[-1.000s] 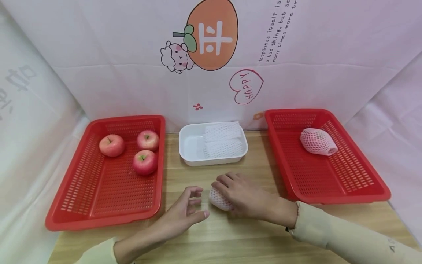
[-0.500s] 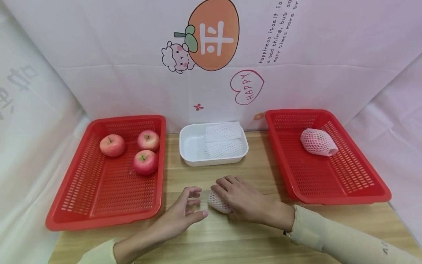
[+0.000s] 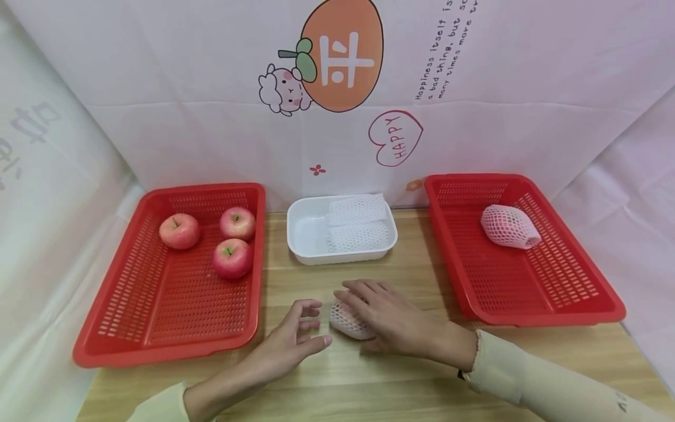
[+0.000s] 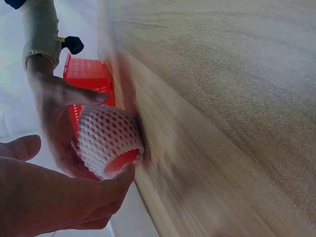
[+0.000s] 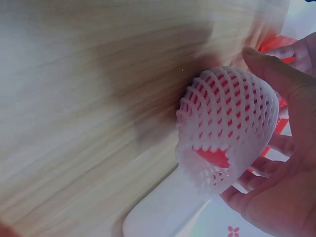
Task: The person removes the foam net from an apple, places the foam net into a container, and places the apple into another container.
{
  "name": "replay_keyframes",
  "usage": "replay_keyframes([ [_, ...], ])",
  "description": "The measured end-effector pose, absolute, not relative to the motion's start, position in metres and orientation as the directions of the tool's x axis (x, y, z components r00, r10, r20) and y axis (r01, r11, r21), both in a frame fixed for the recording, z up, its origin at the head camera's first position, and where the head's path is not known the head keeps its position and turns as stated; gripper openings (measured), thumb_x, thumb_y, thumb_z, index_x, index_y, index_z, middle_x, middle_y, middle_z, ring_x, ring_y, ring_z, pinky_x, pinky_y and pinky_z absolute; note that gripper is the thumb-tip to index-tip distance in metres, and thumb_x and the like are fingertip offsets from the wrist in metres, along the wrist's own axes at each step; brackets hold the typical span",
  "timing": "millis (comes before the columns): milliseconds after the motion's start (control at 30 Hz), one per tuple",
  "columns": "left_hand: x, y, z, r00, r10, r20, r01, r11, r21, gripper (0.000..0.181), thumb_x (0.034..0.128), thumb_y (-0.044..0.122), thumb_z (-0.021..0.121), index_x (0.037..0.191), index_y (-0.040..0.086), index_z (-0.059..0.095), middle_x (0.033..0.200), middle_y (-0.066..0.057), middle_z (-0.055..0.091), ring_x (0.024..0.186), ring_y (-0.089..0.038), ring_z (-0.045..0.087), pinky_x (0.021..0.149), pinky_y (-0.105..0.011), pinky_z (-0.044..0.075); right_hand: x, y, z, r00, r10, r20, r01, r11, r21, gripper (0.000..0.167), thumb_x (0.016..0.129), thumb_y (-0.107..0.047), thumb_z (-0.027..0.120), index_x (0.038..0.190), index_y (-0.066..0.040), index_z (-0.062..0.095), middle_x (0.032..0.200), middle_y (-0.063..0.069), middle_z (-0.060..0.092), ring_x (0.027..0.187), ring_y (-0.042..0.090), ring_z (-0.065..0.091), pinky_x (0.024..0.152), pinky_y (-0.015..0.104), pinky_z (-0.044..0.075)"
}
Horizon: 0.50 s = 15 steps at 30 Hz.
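Note:
On the wooden table, an apple in a white foam net (image 3: 347, 322) lies under my right hand (image 3: 392, 319), whose fingers and thumb curve around it. The right wrist view shows the net sleeve (image 5: 232, 106) drawn over the apple, red skin showing through the holes and an opening at one end. My left hand (image 3: 292, 340) is just left of the apple, fingers spread and relaxed, holding nothing; a small gap separates them in the head view. In the left wrist view, bare red skin shows at the end of the netted apple (image 4: 106, 136) facing that hand.
At the left, a red basket (image 3: 197, 316) holds three bare apples. A white tray (image 3: 308, 231) at the back middle contains folded foam nets (image 3: 358, 231). In the right red basket (image 3: 506, 281) lies another netted apple (image 3: 508, 225). A printed white cloth stands behind.
My right hand and the netted apple have shifted slightly left, nearer my left hand. The left hand has stayed almost still.

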<state>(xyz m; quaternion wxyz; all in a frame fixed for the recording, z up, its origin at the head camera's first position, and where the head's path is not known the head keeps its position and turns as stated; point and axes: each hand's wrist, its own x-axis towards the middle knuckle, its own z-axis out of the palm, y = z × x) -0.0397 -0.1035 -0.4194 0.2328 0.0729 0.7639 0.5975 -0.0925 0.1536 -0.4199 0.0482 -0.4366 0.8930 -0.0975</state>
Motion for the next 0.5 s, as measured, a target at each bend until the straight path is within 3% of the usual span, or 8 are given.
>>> replay_keyframes([
  [500, -0.042, -0.099, -0.423, -0.89, 0.349, -0.294, -0.218, 0.24, 0.946, 0.063, 0.1004, 0.021, 0.073, 0.151, 0.002, 0.04, 0.152, -0.026, 0.045, 0.141, -0.047, 0.05, 0.112, -0.057, 0.049, -0.097, 0.176, -0.433, -0.755, -0.642, 0.135, -0.621, 0.634, -0.461, 0.12, 0.065, -0.048, 0.102, 0.159, -0.006, 0.04, 0.151, 0.016, 0.054, 0.136, 0.032, 0.056, 0.111, 0.051, 0.052],
])
